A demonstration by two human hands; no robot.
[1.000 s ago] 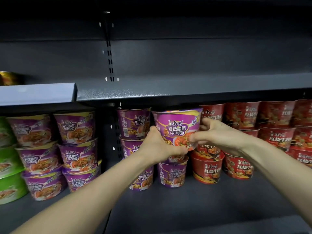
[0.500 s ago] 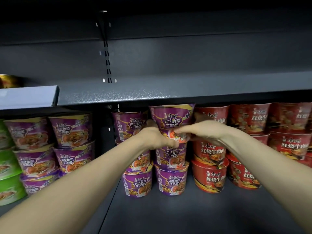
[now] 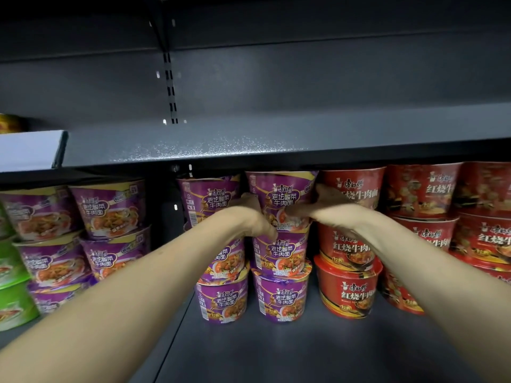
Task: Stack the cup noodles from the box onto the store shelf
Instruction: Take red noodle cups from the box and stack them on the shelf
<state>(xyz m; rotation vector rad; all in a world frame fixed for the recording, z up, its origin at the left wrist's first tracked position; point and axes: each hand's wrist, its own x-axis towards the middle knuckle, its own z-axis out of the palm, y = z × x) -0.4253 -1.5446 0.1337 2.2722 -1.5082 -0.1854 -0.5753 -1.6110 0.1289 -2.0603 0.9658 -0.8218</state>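
Gripping purple cup [image 3: 280, 193], left hand [image 3: 250, 218], right hand [image 3: 330, 212], fingers [image 3: 297, 210] curled

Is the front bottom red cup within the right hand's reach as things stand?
Likely yes: the right hand grips the top purple cup, and the red cup sits just below it, its front unobstructed.

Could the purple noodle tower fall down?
The top purple noodle cup sits three high, held by the left hand and right hand; if it lands off-centre on the middle purple cup, the stack might tip. Its rim is close under the upper shelf, so it could catch. The red noodle cup beside it might get nudged.
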